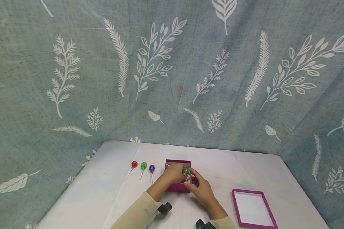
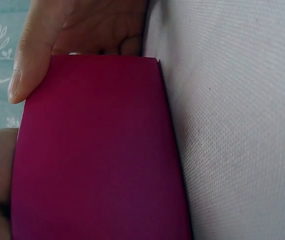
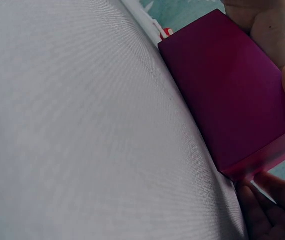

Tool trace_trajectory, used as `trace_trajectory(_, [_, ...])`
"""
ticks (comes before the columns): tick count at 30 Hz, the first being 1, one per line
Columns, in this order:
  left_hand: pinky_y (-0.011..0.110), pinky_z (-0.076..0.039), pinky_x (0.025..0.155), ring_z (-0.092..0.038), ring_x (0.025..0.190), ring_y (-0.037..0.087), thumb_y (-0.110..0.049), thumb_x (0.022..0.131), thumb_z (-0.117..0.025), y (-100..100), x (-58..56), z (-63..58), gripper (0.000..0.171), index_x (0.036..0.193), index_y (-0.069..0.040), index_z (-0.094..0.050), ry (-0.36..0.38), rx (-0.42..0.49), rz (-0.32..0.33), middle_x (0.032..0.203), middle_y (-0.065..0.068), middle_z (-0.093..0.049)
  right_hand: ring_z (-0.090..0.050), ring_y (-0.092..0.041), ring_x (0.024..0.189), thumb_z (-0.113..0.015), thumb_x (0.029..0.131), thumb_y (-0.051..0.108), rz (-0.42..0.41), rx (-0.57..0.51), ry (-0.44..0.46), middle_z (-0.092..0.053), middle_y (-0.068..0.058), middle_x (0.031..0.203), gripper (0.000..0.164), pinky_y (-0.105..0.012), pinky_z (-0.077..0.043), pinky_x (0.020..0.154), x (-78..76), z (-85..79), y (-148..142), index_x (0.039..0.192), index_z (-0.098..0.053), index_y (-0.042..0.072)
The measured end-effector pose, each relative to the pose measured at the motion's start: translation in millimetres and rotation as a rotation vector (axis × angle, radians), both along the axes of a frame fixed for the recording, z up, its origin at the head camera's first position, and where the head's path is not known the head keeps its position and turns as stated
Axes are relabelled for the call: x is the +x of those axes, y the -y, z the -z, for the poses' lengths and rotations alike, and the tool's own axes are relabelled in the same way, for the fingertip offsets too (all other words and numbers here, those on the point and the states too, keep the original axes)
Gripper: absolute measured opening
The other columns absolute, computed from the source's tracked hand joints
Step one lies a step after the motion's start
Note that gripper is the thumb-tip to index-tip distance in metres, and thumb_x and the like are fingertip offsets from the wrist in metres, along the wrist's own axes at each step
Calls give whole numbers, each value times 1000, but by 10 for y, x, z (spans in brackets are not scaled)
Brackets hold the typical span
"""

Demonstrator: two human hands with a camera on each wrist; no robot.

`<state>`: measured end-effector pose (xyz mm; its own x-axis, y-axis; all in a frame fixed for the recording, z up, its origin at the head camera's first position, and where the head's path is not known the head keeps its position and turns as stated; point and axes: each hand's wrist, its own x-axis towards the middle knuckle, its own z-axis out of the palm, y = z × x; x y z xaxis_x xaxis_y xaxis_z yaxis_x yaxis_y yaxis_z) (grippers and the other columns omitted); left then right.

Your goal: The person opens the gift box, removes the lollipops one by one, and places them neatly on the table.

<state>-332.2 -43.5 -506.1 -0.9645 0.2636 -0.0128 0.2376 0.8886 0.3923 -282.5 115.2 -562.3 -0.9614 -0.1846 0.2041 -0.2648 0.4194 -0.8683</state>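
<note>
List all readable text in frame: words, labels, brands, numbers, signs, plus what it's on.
No legible text in any view.
Magenta box: visible outer sides plain.
Magenta-edged lid: no lettering visible.
Red lollipop, green lollipop, purple lollipop: any wrapper print too small to read.
Black wrist devices: any marking too small to read.
Backdrop: leaf motifs, no lettering.
</note>
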Motion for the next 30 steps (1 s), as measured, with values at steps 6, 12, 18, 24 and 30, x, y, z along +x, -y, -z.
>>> trace_trajectory(6, [39,-49,68,-54,68,18,-20,77,-77,12,26,-25,18,87,-11,-65,-2,17,1,75,-1,-60,-62,-27,111,-68,86,53,-11,-9,10,-57,-15,133,71,-46,-50,89,10,-7,1,147,-44,26])
trace_trajectory(12, [41,-47,69,-55,73,19,-18,74,-74,37,77,-87,22,93,-14,-64,-11,75,11,84,1,-64,-62,-25,110,-68,86,52,-23,-18,2,-58,-15,132,72,-43,-51,88,6,-7,2,147,-43,24])
trace_trajectory(18, [38,-46,65,-54,72,18,-12,75,-72,58,84,-117,21,94,-14,-63,-31,177,41,83,0,-64,-63,-25,108,-70,87,46,-17,-16,-10,-60,-15,129,69,-43,-52,87,5,-5,3,147,-44,24])
trace_trajectory(24, [32,-44,60,-54,68,14,-9,77,-71,92,54,-172,22,96,-14,-61,-37,318,68,75,-5,-58,-63,-24,109,-71,88,40,-4,-23,7,-59,-14,130,64,-43,-51,88,4,-12,4,145,-45,28])
trace_trajectory(30, [31,-46,60,-56,70,12,-7,79,-70,123,31,-222,25,101,-15,-62,-40,417,67,81,-5,-60,-61,-27,112,-69,89,41,-1,-11,6,-58,-15,132,63,-47,-49,91,2,-29,2,145,-45,28])
